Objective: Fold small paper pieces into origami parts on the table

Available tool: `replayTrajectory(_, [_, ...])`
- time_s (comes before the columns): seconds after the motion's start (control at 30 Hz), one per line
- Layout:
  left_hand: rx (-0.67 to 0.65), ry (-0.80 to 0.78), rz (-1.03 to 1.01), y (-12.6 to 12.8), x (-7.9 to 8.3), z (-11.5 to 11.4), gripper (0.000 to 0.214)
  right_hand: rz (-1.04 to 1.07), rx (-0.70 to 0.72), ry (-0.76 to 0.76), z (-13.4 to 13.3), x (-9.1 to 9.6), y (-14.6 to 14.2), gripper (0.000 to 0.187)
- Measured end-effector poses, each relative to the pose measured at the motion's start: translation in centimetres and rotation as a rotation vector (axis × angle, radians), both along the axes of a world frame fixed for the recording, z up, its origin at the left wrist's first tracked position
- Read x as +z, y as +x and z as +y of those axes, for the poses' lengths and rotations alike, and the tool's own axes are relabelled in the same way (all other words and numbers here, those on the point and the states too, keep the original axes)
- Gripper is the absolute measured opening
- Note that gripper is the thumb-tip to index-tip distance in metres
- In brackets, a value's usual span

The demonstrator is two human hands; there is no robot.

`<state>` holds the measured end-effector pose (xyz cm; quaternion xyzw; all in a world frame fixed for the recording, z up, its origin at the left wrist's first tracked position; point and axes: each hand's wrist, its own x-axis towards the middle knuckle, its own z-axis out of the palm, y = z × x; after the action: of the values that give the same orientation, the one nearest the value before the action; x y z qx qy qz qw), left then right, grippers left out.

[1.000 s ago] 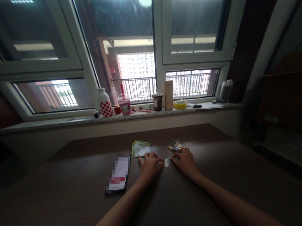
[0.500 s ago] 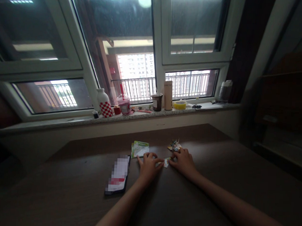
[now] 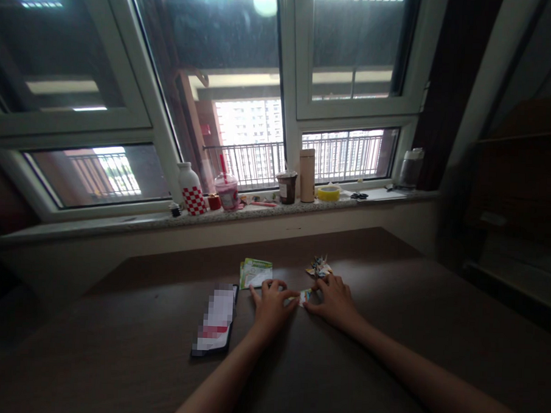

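A small piece of printed paper (image 3: 304, 296), white with blue and yellow bits, lies between my hands at the middle of the table. My left hand (image 3: 271, 302) pinches its left edge with thumb and forefinger, the other fingers bent over the tabletop. On the other side, my right hand (image 3: 338, 300) has its thumb and forefinger on the right edge. Just beyond my right fingers sits a small heap of spiky coloured paper pieces (image 3: 319, 266). Green-and-white printed cards (image 3: 258, 271) lie past my left fingertips. The paper's ends are partly hidden by my fingers.
A phone (image 3: 216, 319) with a blurred screen lies left of my left hand on the brown table (image 3: 115, 327). Along the windowsill stand a checked bottle (image 3: 191, 190), a pink drink cup (image 3: 227, 191), a dark cup (image 3: 286, 187), a tan flask (image 3: 306, 176) and yellow tape (image 3: 328, 193).
My right hand has shifted slightly, its thumb moving down and left along the paper, baring more of the blue print. My left hand stays in place.
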<state>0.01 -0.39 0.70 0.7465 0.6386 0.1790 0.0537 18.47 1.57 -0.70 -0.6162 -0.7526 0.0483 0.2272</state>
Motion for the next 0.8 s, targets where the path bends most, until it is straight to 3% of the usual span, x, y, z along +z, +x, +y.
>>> replayTrajectory(0.53, [-0.012,0.032,-0.034,-0.1,-0.2,0.0,0.021,0.074,0.043,-0.021,0.2,-0.6,0.6,0.054])
replayTrajectory(0.8, [-0.031,0.064,-0.034,-0.2,-0.5,0.2,0.019,0.211,0.088,0.016,0.8,-1.1,1.1,0.030])
